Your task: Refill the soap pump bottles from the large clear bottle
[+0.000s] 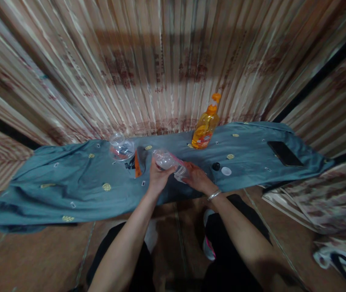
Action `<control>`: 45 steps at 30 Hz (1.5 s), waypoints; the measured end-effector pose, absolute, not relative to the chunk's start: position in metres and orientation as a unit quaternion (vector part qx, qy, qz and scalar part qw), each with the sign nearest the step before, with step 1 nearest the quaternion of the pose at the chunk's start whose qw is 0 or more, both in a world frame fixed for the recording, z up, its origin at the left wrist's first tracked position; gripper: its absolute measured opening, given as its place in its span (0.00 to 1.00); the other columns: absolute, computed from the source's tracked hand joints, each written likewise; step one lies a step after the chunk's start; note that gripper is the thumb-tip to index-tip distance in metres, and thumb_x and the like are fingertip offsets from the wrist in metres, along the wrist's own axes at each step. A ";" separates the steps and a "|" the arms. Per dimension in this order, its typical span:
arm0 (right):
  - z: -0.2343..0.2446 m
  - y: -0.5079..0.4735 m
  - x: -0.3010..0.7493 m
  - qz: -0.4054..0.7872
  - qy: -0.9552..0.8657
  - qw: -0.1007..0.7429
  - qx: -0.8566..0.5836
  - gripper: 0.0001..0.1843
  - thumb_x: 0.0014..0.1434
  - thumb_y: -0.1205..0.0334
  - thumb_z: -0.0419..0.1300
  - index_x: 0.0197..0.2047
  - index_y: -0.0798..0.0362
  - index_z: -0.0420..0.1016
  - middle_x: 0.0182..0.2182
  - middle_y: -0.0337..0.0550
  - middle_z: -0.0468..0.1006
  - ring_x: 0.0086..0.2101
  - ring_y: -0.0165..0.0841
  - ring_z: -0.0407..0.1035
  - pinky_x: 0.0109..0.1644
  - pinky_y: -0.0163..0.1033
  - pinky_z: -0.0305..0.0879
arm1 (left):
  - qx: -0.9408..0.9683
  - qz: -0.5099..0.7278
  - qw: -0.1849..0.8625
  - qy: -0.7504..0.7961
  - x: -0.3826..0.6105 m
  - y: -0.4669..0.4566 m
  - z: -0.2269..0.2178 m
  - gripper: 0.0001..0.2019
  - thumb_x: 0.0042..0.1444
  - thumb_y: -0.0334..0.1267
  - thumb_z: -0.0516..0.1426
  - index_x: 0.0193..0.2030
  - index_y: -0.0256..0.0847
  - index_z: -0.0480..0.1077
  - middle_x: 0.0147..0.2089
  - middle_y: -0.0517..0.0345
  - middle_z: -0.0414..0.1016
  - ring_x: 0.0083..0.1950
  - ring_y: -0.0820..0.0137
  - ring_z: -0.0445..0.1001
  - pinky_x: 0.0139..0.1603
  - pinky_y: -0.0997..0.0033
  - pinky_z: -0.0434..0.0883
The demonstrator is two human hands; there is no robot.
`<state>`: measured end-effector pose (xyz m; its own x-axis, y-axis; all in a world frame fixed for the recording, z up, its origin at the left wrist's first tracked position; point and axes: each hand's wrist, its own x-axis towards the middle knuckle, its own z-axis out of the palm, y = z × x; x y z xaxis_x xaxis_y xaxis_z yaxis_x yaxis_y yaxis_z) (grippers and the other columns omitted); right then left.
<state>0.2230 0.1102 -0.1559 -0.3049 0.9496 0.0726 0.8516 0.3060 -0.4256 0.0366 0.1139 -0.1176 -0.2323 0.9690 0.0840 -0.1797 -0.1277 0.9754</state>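
Both of my hands grip a clear plastic bottle over the front part of the cloth-covered bench. The bottle lies tilted on its side. My left hand is closed around its left end, and my right hand is closed on the right end, where my fingers cover part of it. Right of my right hand lie a small black cap and a white round lid. To the left of my left hand are a clear round jar and an orange and black packet.
An orange pump bottle stands at the back of the bench. A dark flat phone or tablet lies at the right. The blue-green cloth drapes over the bench edges, and a striped curtain hangs right behind it.
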 end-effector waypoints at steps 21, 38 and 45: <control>-0.148 0.164 0.267 0.352 -0.595 0.384 -0.612 0.08 0.56 0.61 0.66 0.38 0.51 0.86 0.37 0.45 0.88 0.37 0.38 0.80 0.45 0.44 0.75 | 0.484 0.565 0.441 0.501 0.018 0.107 -0.112 0.38 0.29 0.39 0.77 0.51 0.42 0.72 0.48 0.54 0.83 0.50 0.58 0.82 0.58 0.55 0.76; -0.107 0.158 0.223 0.517 -0.593 0.470 -0.400 0.17 0.50 0.52 0.67 0.41 0.52 0.85 0.32 0.36 0.80 0.34 0.32 0.69 0.39 0.36 0.66 | 0.498 0.534 0.496 0.469 0.045 0.109 -0.129 0.54 0.37 0.35 0.75 0.73 0.46 0.58 0.67 0.45 0.75 0.65 0.52 0.77 0.57 0.54 0.79; -0.060 0.135 0.209 0.290 -0.752 0.413 -0.425 0.18 0.67 0.58 0.55 0.52 0.49 0.83 0.49 0.43 0.85 0.51 0.41 0.75 0.61 0.47 0.70 | 0.520 0.549 0.462 0.463 0.049 0.114 -0.130 0.46 0.39 0.37 0.74 0.66 0.45 0.64 0.64 0.46 0.77 0.62 0.53 0.78 0.52 0.56 0.81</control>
